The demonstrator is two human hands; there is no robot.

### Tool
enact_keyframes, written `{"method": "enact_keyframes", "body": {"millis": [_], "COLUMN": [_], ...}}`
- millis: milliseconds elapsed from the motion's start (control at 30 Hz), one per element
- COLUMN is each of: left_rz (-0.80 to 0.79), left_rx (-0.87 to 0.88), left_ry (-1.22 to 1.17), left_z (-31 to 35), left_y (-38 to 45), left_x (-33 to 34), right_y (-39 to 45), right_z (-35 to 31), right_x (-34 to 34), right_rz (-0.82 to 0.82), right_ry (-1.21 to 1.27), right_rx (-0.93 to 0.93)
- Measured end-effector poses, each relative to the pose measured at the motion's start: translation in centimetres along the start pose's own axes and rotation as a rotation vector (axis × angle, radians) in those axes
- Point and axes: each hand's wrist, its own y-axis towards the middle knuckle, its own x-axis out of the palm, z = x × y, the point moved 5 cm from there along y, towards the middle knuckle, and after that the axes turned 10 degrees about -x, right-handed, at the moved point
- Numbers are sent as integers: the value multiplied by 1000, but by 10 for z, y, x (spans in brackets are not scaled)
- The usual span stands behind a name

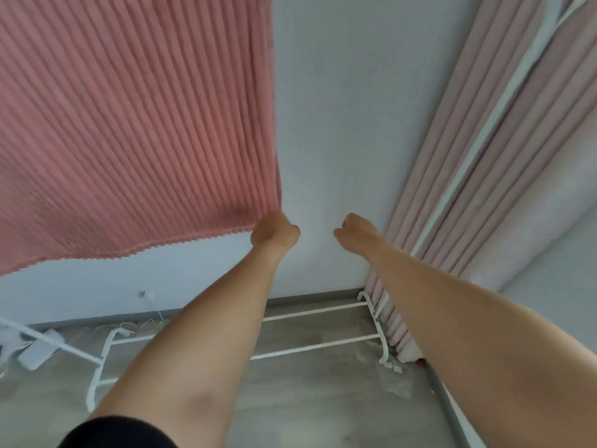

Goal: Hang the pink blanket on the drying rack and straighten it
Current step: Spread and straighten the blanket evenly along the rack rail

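Head view: the pink ribbed blanket (129,130) is hanging in front of the wall (336,108), filling the upper left. L hand (274,233) is gripping its lower right corner, fingers clamped on the fabric. R hand (357,232) is hovering just beside, loosely curled, holding nothing. White drying rack (310,328) base is standing on the floor below, w/ pale pink curtains (478,150) at right.

Grey floor (300,402) bears the white rack base (310,331).
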Motion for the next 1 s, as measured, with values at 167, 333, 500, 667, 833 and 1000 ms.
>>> {"method": "enact_keyframes", "body": {"millis": [167, 333, 500, 667, 833, 1000], "left_rz": [115, 308, 718, 1045, 1266, 1380], "left_rx": [-184, -286, -241, -142, -140, -93], "left_ry": [-66, -161, -279, -354, -272, -238], "left_z": [32, 51, 70, 99, 138, 172], "left_y": [2, 9, 21, 11, 9, 6], "left_x": [-2, -50, -109, -146, -190, -222], "right_y": [57, 104, 138, 144, 141, 132], "right_z": [1, -51, -116, -172, -222, -254], "right_x": [-23, -47, -90, -136, -182, -206], "right_rz": [-88, -136, -77, -136, -172, -195], "right_ry": [35, 57, 156, 553, 873, 921], "right_rx": [-186, -360, -536, -692, -828, -953]}}
